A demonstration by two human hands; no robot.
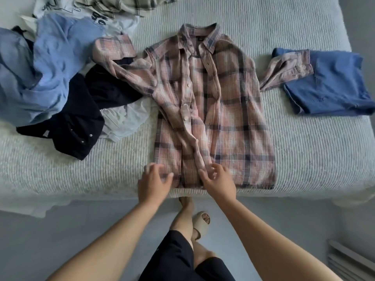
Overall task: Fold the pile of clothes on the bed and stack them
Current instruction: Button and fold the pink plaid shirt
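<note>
A pink plaid button-up shirt (219, 110) lies flat, front side up, in the middle of the bed (304, 159), collar away from me. Its left sleeve reaches onto the pile of unfolded clothes (60, 78). Its right sleeve lies across a folded blue garment (332, 86) on the right. My left hand (153, 183) hovers at the shirt's lower left hem with fingers spread. My right hand (218, 181) is over the hem by the button placket, fingers loosely curled and apart. Neither hand clearly grips the cloth.
The pile at the left holds light blue shirts, a dark navy garment (77, 128), a white piece and a printed white top. A plaid item (121, 5) lies at the far edge. My legs and a beige slipper (200, 222) stand at the bed's near edge.
</note>
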